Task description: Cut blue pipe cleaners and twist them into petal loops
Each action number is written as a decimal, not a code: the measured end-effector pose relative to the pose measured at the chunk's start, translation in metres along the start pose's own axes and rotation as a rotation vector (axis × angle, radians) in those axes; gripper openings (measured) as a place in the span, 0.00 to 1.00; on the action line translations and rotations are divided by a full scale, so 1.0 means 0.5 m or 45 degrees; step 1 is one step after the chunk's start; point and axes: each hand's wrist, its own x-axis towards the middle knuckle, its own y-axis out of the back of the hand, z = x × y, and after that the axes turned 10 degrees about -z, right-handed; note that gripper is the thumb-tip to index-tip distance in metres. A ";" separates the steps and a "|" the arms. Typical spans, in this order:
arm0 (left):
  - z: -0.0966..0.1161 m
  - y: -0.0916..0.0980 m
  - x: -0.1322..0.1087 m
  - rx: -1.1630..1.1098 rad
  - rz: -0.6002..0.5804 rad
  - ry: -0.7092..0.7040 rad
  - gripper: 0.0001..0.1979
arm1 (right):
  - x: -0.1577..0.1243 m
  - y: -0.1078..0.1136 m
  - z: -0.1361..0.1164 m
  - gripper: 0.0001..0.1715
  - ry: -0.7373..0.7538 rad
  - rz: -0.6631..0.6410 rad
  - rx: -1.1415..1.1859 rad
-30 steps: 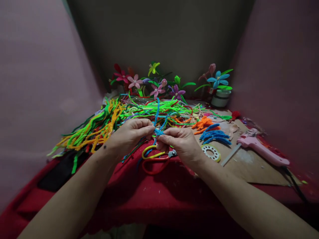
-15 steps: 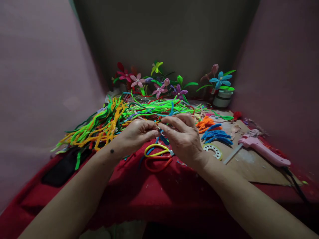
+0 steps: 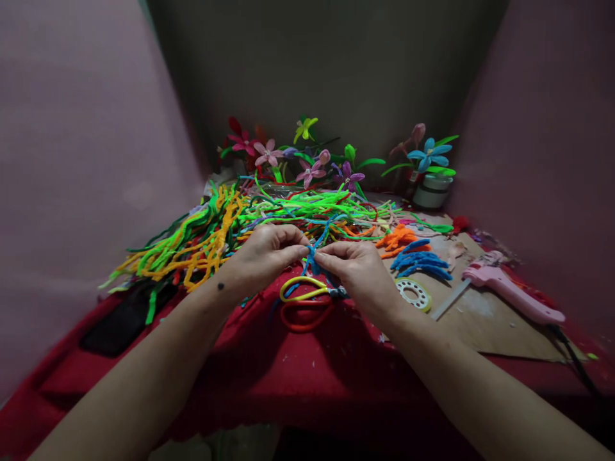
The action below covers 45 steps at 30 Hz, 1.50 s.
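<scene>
Between my hands is a blue pipe cleaner (image 3: 327, 229), one end sticking up and away, another part hanging below the fingers. My left hand (image 3: 273, 250) is closed, thumb and forefinger pinching it from the left. From the right, my right hand (image 3: 358, 266) pinches the same blue piece, fingertips almost meeting the left ones. Just beneath lie scissors (image 3: 306, 297) with one yellow and one red handle loop, their blades partly hidden near the right hand. The exact twist at the fingertips is too small to make out.
Green pipe cleaners (image 3: 307, 203) heap behind the hands, orange-yellow ones (image 3: 209, 250) to the left. A black phone-like object (image 3: 113, 330) lies front left. Rightward are cut blue pieces (image 3: 420, 262), a tape roll (image 3: 412, 294) and a pink glue gun (image 3: 512, 288). Fuzzy flowers (image 3: 310, 171) stand behind.
My right hand has lowered a little, and its raised, spread fingers have closed into a pinch on the blue pipe cleaner. The left hand keeps its pinch.
</scene>
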 end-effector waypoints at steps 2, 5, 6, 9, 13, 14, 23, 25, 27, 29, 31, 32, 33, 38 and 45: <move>-0.001 0.001 0.000 -0.034 -0.001 -0.043 0.06 | 0.004 0.005 0.002 0.08 -0.056 -0.056 0.129; 0.004 0.002 -0.002 0.052 0.076 -0.117 0.06 | 0.006 0.012 0.005 0.09 -0.103 -0.100 0.210; 0.006 0.002 -0.003 0.104 0.115 -0.132 0.05 | 0.006 0.013 0.004 0.08 -0.104 -0.089 0.198; 0.012 -0.003 -0.006 0.140 0.176 -0.095 0.05 | 0.003 0.012 -0.002 0.07 -0.068 -0.036 0.033; 0.010 -0.016 -0.005 -0.284 0.122 0.062 0.04 | -0.003 0.006 -0.003 0.11 0.126 0.010 -0.327; 0.009 -0.020 -0.004 -0.412 0.106 0.086 0.03 | -0.003 0.005 -0.001 0.12 0.178 0.027 -0.403; 0.011 -0.020 0.000 -0.327 0.102 -0.012 0.02 | -0.004 0.007 0.004 0.12 -0.046 -0.183 0.083; 0.013 -0.016 -0.001 -0.300 0.081 -0.012 0.03 | -0.004 0.008 0.005 0.12 -0.110 -0.225 0.200; 0.014 -0.016 -0.001 -0.293 0.088 -0.005 0.03 | -0.003 0.009 0.009 0.12 -0.162 -0.230 0.312; 0.015 -0.019 -0.001 -0.258 0.121 -0.010 0.04 | -0.001 0.010 0.015 0.12 -0.213 -0.261 0.422; 0.016 -0.023 -0.001 -0.211 0.154 -0.031 0.04 | 0.002 0.011 0.022 0.12 -0.263 -0.278 0.474; 0.015 -0.025 -0.001 -0.194 0.161 -0.042 0.04 | 0.003 0.013 0.024 0.12 -0.279 -0.269 0.470; 0.014 -0.025 0.000 -0.190 0.159 -0.047 0.04 | 0.004 0.014 0.025 0.11 -0.292 -0.253 0.455; 0.000 -0.022 0.004 -0.388 0.036 -0.009 0.08 | 0.003 0.016 0.020 0.12 -0.248 -0.205 0.322; -0.006 -0.056 0.005 -0.057 0.317 -0.040 0.09 | 0.002 0.002 0.013 0.15 -0.307 -0.198 0.122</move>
